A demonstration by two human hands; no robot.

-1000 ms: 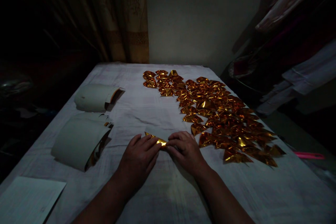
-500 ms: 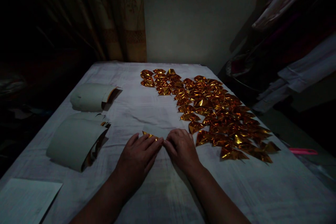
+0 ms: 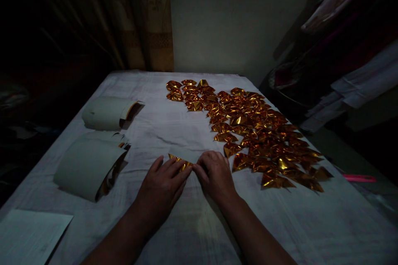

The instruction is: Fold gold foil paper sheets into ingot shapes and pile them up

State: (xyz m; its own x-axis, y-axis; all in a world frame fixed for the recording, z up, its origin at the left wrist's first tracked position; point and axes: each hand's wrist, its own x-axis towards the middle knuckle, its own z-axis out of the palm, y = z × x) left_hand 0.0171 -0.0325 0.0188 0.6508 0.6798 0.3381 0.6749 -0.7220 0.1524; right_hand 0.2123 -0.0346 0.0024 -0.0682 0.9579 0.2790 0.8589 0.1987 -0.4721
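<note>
A piece of gold foil paper [image 3: 175,158] lies on the cloth-covered table between my hands, partly hidden under the fingers. My left hand [image 3: 163,184] rests flat across it, fingers stretched out and slightly apart. At the foil's right end, the bent fingers and thumb of my right hand [image 3: 216,176] are closed on its corner. A pale area shows just beyond the foil; I cannot tell whether it is part of the same sheet. Right of my right hand lie many folded gold foil pieces [image 3: 241,121] in a broad, crowded group.
Two curved stacks of pale-backed sheets, the nearer stack [image 3: 85,167] and the farther stack [image 3: 105,112], stand at the left. A flat pale sheet [image 3: 31,234] lies at the near left corner. Beyond the table are a curtain [image 3: 149,20], a wall and hanging clothes [image 3: 367,78].
Slightly more of the gold foil shows between the fingers of my left hand. Both hands stay nearly in place; the view has shifted a little.
</note>
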